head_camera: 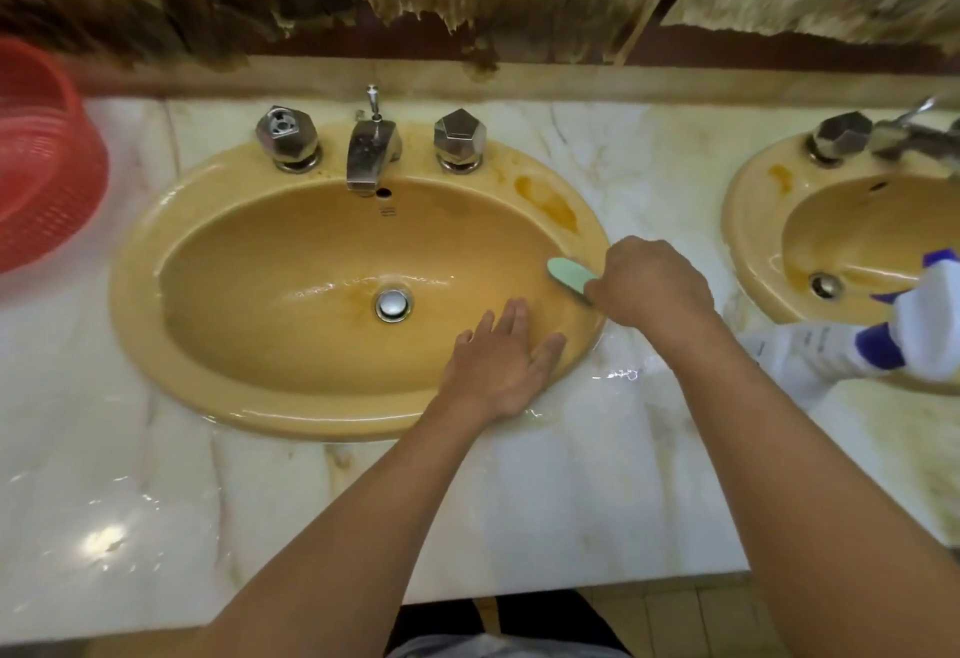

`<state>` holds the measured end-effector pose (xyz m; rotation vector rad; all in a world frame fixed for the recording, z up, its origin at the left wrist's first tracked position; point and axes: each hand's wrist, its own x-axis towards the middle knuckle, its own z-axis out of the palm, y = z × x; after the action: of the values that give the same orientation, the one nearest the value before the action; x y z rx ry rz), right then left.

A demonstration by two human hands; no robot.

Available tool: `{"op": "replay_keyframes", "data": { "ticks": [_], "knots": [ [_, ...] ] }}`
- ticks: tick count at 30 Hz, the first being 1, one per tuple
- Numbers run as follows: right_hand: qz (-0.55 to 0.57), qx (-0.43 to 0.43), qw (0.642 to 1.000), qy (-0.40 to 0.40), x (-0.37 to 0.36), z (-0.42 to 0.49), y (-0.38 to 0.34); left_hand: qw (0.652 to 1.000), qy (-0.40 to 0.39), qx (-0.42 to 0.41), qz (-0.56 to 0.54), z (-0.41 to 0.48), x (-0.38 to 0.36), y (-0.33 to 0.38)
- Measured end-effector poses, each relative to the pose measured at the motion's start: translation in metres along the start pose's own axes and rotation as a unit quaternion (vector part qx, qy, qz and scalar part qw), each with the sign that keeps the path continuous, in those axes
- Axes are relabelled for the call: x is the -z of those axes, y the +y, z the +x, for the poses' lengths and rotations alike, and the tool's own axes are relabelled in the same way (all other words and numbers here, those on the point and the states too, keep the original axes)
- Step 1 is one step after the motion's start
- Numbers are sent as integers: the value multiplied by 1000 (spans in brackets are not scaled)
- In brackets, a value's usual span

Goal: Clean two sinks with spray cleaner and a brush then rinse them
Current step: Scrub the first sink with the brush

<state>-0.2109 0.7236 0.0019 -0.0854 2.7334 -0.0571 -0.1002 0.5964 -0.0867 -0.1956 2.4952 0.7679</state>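
Head view: nearest is the pale marble counter [571, 501], wet and glossy along the near edge of the left sink [135, 294]. Both forearms reach across it. The left hand [501, 361] lies flat on the basin's near right wall, fingers straight and slightly spread, holding nothing; it looks like a brace, not a working hand. To the right at about the same depth, the spray bottle [883, 345] lies on its side, its purple and white head over the near rim of the right sink [737, 242]. Neither hand touches it.

A little farther, the right hand [652, 283] is curled round the handle of the brush [571, 275], fingers wrapped and hiding most of the handle. The brush's long axis runs from the hand at near right to the pale green head at far left, and the head sits just inside the right rim of the left sink, on the sloping wall. I cannot tell whether the bristles press the surface.

Farther again, straight beyond the brush head, an orange stain [545, 200] marks the far right rim. I judge it the likely next target: the right hand is the nearer one, and a push along the brush's axis, turned slightly away from the body, would reach it. Farthest are the tap [371, 153] and the red basket [47, 158] at far left.
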Motion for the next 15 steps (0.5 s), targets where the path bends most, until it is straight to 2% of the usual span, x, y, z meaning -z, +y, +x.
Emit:
{"op": "replay_keyframes", "data": {
  "ticks": [2,4,8,10,13,15],
  "knots": [
    [12,-11,1000,5,-6,3,9,1000,-7,2,1,2,0,0],
    [69,-11,997,42,-14,12,8,1000,-2,-8,-1,4,-1,0],
    [142,-30,986,88,-17,38,-1,998,27,-63,11,5,-1,-2],
    [94,-17,993,67,-10,47,4,994,50,-98,27,11,2,-4],
    [-29,8,999,-11,-3,44,16,986,95,-127,58,26,17,-6],
    [-37,6,999,-15,-4,43,19,976,139,-133,106,37,35,-9]
  ]
}}
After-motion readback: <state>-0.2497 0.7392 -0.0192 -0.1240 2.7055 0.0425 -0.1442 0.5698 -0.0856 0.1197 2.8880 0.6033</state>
